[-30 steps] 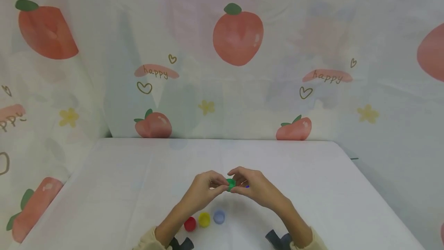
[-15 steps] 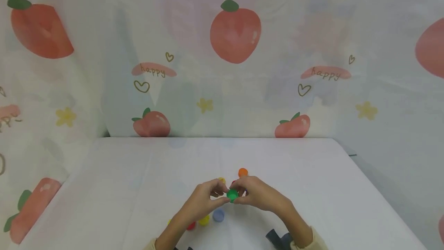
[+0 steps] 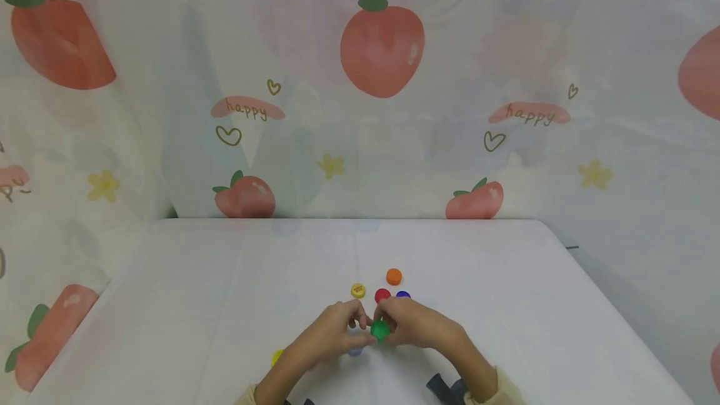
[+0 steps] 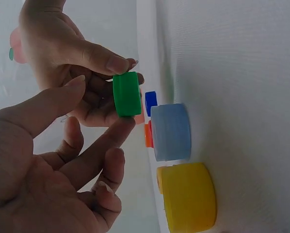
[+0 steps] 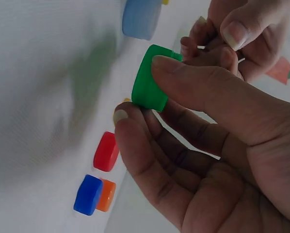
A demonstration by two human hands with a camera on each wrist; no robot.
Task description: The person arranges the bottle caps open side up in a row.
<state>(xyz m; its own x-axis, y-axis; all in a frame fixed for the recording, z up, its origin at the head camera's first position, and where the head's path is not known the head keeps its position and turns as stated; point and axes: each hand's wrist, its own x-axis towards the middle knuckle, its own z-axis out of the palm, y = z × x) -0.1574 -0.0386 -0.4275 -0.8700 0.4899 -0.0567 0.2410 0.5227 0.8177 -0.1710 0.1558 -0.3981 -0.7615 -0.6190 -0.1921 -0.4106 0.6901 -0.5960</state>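
A green bottle cap [image 3: 379, 330] hangs above the table between the two hands. My right hand [image 3: 419, 325] pinches it between thumb and fingers, as the right wrist view confirms. In the left wrist view, an outstretched finger of my left hand [image 4: 82, 160] touches or nearly touches the lower side of the green cap [image 4: 127, 94]. The left thumb stands apart from it, and the other fingers are loosely bent. Below the left hand, a light blue cap [image 4: 171, 132] and a yellow cap [image 4: 189, 198] stand on the table; the head view mostly hides them.
Beyond the hands lie a printed yellow cap [image 3: 358, 290], an orange cap [image 3: 394, 277], a red cap [image 3: 382, 295] and a dark blue cap [image 3: 402, 294]. Another yellow cap [image 3: 277, 357] shows beside the left forearm. A patterned curtain [image 3: 304, 111] hangs behind the white table [image 3: 484, 267].
Both hands have come nearer the body with the green cap, uncovering the caps beyond. The cap has turned its round face toward the head camera. The left thumb and fingers have loosened from it.
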